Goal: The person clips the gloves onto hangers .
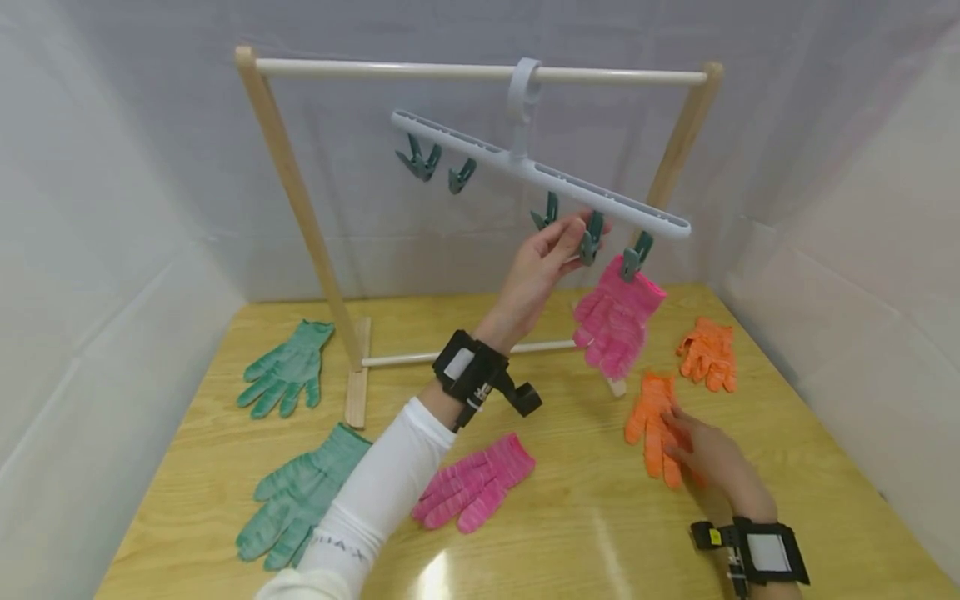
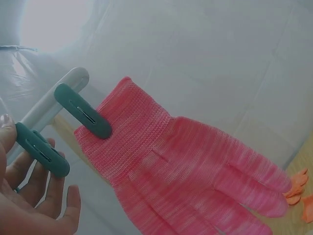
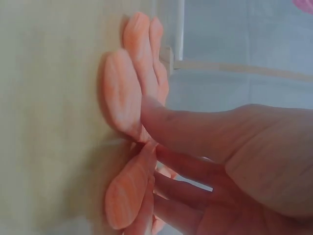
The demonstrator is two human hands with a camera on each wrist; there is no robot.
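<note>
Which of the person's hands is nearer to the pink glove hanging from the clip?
Left. The left hand holds the neighbouring clip, right beside the hanging pink glove. The right hand is down on the table, gripping an orange glove.

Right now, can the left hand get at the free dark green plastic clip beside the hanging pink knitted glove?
Probably yes. The left hand already pinches that dark green plastic clip on the white hanger bar; the hanging pink knitted glove sits on the neighbouring clip, not between them.
</note>
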